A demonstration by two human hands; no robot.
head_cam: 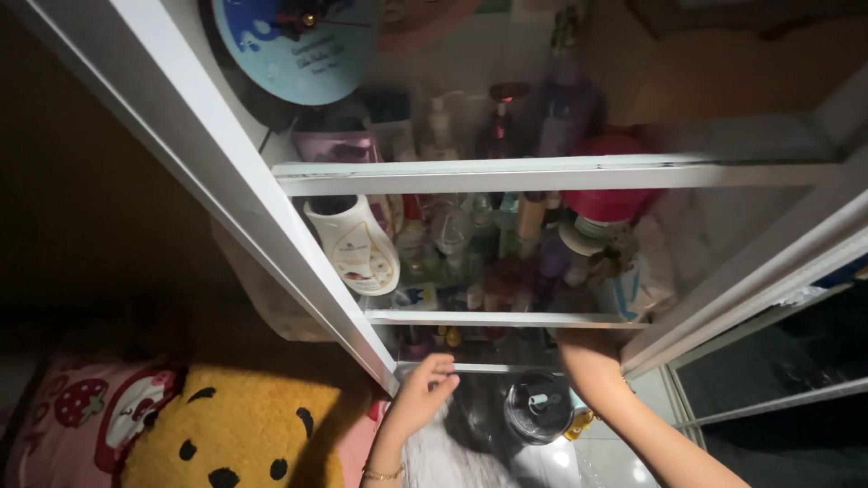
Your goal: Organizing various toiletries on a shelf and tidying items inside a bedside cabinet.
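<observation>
Two hands reach into the lowest level of a crowded white shelf unit.

The white shelf unit (506, 172) fills the centre and right of the frame, its tiers packed with bottles; a blue round clock (294, 45) sits at upper left, a yellow plush toy (226, 429) at lower left. Lower centre, the left hand (423, 390) hovers at the bottom shelf edge (470, 368), fingers loosely curled and apart, gripping nothing I can see. The right hand (579, 348) goes under the shelf and is hidden, so its grip cannot be told. Just between the arms stands a dark round lidded jar (538, 408), possibly glass in this dim light. Reaching here calls for slow movement, I judge, keeping wrists low so the bottles above stay undisturbed.
</observation>
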